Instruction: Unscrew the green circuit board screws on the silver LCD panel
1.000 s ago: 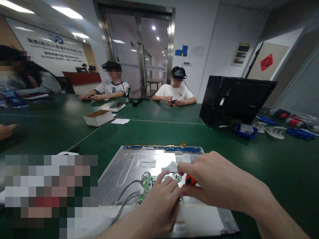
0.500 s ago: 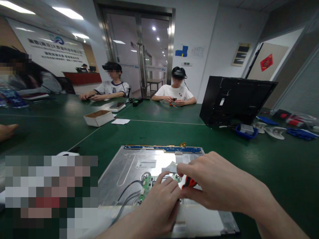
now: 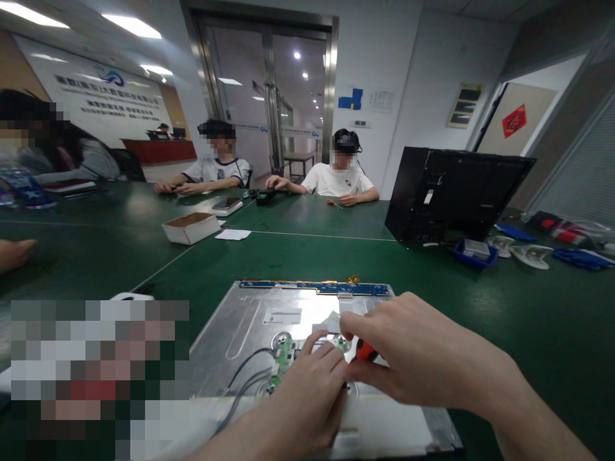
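Note:
A flat metal display panel [image 3: 250, 307] lies back side up on the green table before me. My right hand [image 3: 408, 352] is closed round the red and black handle of a screwdriver [image 3: 366, 350]; its shaft and tip are hidden by my hands. My left hand [image 3: 312, 384] rests over a green circuit board [image 3: 286, 358] with its fingers bent, touching the right hand's fingertips; whatever lies under those fingers is hidden. Grey and black cables [image 3: 240, 390] run from the board's left side. A blue board strip [image 3: 288, 285] lines the panel's far edge.
Beyond the panel stand a white open box [image 3: 191, 229] and a black monitor [image 3: 456, 198]. A blue tray [image 3: 475, 255] and blue gloves [image 3: 583, 258] lie to the right. Other people sit across and at the left; a blurred-out patch covers the lower left.
The screwdriver handle has turned slightly in my right hand; both my hands stay almost in place. Across the table, a person's hand has reached over to a black box.

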A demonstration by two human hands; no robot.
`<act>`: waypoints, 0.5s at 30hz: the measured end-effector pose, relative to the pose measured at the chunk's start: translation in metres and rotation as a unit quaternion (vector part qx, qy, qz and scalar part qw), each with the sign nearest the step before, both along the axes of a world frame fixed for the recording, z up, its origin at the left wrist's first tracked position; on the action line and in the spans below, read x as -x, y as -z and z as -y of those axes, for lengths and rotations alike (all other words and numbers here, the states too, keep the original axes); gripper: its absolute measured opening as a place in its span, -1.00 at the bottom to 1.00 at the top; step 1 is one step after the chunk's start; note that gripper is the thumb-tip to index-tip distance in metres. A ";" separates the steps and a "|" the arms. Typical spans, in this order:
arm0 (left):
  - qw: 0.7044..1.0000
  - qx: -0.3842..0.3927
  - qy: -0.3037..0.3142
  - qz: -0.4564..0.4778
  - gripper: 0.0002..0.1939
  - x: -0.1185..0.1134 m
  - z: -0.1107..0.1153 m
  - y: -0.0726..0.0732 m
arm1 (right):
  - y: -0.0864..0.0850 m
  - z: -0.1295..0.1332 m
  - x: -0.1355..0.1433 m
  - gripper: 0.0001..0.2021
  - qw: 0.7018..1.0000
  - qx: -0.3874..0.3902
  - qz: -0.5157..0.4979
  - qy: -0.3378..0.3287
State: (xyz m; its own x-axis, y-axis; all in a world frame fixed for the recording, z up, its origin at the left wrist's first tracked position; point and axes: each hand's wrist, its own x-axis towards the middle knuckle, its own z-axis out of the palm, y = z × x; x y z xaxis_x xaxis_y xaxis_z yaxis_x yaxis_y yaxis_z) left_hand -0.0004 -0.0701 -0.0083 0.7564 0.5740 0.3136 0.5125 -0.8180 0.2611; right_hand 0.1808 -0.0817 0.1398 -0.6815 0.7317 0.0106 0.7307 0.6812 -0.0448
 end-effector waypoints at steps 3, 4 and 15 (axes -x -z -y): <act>1.000 -0.008 -0.001 0.006 -0.74 0.000 0.000 0.002 | 0.001 0.000 0.000 -0.95 1.000 -0.006 0.003 -0.001; 1.000 -0.010 -0.001 0.006 -0.75 0.000 0.000 0.002 | 0.001 0.000 0.000 -0.95 1.000 -0.005 0.000 -0.004; 1.000 -0.006 0.003 -0.006 -0.77 0.001 -0.001 0.000 | 0.001 0.000 0.000 -0.87 1.000 0.002 -0.002 -0.005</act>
State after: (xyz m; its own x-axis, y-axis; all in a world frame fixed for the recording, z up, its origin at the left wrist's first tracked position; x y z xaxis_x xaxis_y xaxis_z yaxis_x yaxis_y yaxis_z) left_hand -0.0011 -0.0693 -0.0084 0.7635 0.5659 0.3112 0.5108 -0.8240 0.2452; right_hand 0.1809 -0.0819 0.1388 -0.6884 0.7253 0.0099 0.7241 0.6879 -0.0499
